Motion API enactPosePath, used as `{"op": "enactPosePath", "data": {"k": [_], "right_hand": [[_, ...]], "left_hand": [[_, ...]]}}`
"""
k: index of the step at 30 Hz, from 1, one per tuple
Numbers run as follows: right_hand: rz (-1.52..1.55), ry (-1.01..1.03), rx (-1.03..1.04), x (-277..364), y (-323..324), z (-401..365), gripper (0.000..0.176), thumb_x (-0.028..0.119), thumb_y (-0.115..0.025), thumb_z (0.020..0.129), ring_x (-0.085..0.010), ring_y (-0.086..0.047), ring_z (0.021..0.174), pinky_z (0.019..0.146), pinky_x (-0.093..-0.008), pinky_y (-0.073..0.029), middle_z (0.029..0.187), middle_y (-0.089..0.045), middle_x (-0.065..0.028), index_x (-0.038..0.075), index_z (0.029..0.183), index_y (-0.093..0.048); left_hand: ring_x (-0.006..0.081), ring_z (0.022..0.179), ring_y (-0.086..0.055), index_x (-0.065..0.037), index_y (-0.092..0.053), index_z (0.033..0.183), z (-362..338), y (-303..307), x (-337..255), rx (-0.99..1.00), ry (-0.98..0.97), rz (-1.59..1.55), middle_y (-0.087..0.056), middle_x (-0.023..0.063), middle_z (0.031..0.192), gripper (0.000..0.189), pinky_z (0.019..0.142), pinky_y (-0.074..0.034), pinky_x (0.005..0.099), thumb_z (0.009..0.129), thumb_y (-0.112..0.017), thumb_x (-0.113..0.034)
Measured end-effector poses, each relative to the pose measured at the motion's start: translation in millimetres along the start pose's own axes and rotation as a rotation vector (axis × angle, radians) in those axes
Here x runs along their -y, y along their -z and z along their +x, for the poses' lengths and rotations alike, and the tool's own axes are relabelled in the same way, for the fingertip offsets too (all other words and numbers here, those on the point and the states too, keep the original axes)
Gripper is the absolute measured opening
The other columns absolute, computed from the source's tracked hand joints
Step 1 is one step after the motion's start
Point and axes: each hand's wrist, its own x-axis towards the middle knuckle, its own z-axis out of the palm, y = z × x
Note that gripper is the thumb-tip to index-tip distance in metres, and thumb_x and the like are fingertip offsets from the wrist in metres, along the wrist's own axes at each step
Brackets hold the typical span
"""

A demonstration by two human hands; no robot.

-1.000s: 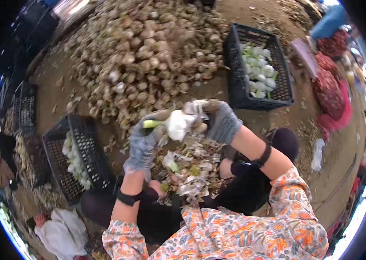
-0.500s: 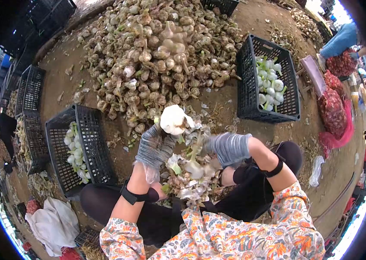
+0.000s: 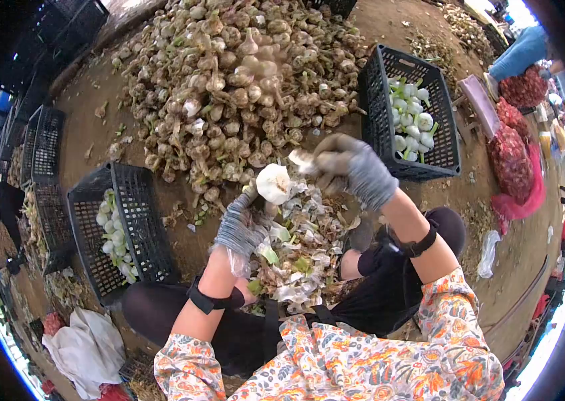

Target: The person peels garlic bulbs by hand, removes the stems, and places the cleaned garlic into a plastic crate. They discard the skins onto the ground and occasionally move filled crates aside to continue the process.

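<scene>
A peeled white garlic bulb (image 3: 273, 184) sits in my gloved left hand (image 3: 240, 224), whose fingers close around it from below. Just right of the bulb is my gloved right hand (image 3: 356, 172), smeared by motion, with a pale scrap of garlic skin (image 3: 301, 159) at its fingertips. Beneath both hands, a heap of loose garlic skins (image 3: 302, 267) lies on the ground between my legs.
A large pile of unpeeled garlic (image 3: 229, 93) spreads ahead. Black crates holding white garlic stand at the left (image 3: 125, 220) and right (image 3: 377, 113). Red mesh sacks (image 3: 511, 164) and a person's blue sleeve (image 3: 521, 57) are far right.
My right hand has risen from the skin heap to beside the bulb, now with a pale scrap at its fingers. The bulb in my left hand has shifted slightly right and turned.
</scene>
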Motion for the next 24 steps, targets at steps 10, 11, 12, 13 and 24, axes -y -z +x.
{"op": "enactPosePath", "data": {"k": [10,11,12,13,24], "right_hand": [[-0.745,0.648,-0.099,-55,-30,4,0.021,0.007,-0.063,0.073,-0.0207,-0.058,0.076,0.067,-0.0305,-0.047,0.082,-0.058,-0.0102,0.002,0.091,-0.055],[-0.563,0.365,-0.146,-48,-30,2,0.019,0.005,-0.062,0.073,-0.0166,-0.058,0.076,0.067,-0.0293,-0.047,0.082,-0.058,-0.0087,0.001,0.090,-0.055],[-0.118,0.221,-0.082,-61,-24,14,0.015,0.004,-0.062,0.074,-0.0114,-0.055,0.076,0.066,-0.0274,-0.046,0.081,-0.058,-0.0057,0.000,0.087,-0.056],[-0.426,0.371,-0.153,-66,-19,17,0.013,0.005,-0.064,0.074,-0.0103,-0.055,0.074,0.065,-0.0264,-0.046,0.081,-0.059,-0.0043,0.000,0.085,-0.058],[-0.883,0.360,0.024,-114,14,23,0.042,0.014,-0.056,0.083,-0.0189,-0.053,0.097,0.086,-0.0284,-0.044,0.106,-0.056,-0.0075,0.002,0.122,-0.042]], "left_hand": [[0.0151,0.076,-0.061,-0.003,-0.056,0.102,0,2,19,-0.070,-0.159,0.219,-0.062,0.0061,0.093,0.029,0.061,-0.054,0.0226,0.081,-0.061,-0.022],[0.0150,0.075,-0.062,-0.001,-0.056,0.103,1,8,18,0.015,-0.146,0.266,-0.062,0.0072,0.093,0.031,0.062,-0.054,0.0227,0.081,-0.061,-0.023],[0.0154,0.076,-0.062,-0.001,-0.055,0.104,4,12,19,0.004,-0.166,0.260,-0.062,0.0075,0.094,0.032,0.062,-0.055,0.0227,0.081,-0.061,-0.023],[0.0157,0.076,-0.062,-0.001,-0.055,0.105,8,13,22,0.000,-0.180,0.255,-0.062,0.0077,0.095,0.032,0.062,-0.055,0.0227,0.082,-0.060,-0.023],[0.0158,0.088,-0.057,-0.005,-0.056,0.108,10,25,36,-0.006,-0.431,0.745,-0.059,0.0052,0.101,0.033,0.073,-0.049,0.0282,0.082,-0.059,-0.025]]}}
